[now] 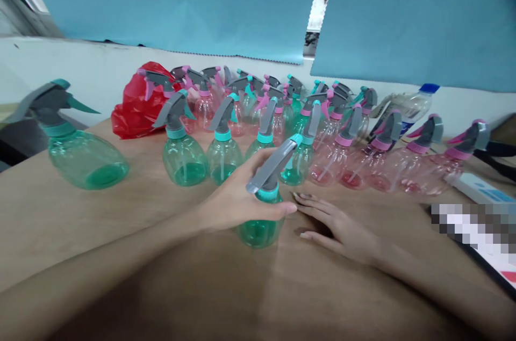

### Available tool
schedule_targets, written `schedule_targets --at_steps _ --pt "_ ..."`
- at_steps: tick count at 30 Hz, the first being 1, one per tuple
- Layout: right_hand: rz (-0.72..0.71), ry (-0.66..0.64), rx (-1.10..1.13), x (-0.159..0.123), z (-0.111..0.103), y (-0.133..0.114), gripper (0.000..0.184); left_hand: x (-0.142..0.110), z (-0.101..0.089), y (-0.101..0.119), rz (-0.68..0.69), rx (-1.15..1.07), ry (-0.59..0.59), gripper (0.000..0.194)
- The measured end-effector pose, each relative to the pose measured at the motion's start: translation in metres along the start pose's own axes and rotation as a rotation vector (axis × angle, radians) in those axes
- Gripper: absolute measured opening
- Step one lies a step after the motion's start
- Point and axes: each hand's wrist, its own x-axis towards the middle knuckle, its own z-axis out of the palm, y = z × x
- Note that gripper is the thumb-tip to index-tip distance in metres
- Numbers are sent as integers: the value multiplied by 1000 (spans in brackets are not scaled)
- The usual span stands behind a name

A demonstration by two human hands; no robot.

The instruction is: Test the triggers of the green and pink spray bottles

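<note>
My left hand (237, 196) is wrapped round the upper body of a green spray bottle (260, 231) with a grey trigger head and a teal collar. That bottle stands upright on the wooden table (193, 287) in front of me. Just to its right, my right hand (342, 223) lies on the tabletop with its fingers stretched out, holding nothing. Behind the hands is a row of spray bottles: green ones (184, 161) on the left and pink ones (346, 164) on the right. Another green spray bottle (86, 161) is apart at the far left.
More spray bottles crowd the back of the table, beside a red plastic bag (137, 102). A clear bottle with a blue cap (419, 102) is at the back right. A white box (484, 188) and a partly blurred flat object (479, 244) lie at the right.
</note>
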Motion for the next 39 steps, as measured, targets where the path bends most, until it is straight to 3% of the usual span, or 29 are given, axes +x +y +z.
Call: schedule_targets --at_steps 5,8,12,16,21,24,27,31,35,39 --pt "-18 -4 -56 1 -3 -3 60 -12 -11 -11 21 119 -37 72" --pt "-46 20 -113 6 -6 -5 55 -21 -8 -12 50 253 -46 65" --pt "-36 42 -213 22 -12 -10 44 -31 -3 -5 -14 349 -38 61" --pt "18 93 -254 40 -22 -19 33 -43 -12 -7 5 393 -6 51" --pt "30 158 -98 65 -38 -48 25 -70 -40 -16 -26 462 103 49" --pt "-74 222 -57 87 -43 -74 24 -90 -60 -14 -83 560 128 40" --pt "-172 276 -30 113 -42 -99 24 -108 -79 -17 -96 670 311 43" --pt "-172 344 5 148 -31 -122 30 -127 -105 -42 -84 830 615 48" --pt "-117 395 10 176 -17 -133 47 -133 -130 -63 -181 831 668 53" --pt "-47 347 52 196 -13 -138 60 -126 -148 -67 -235 782 627 52"
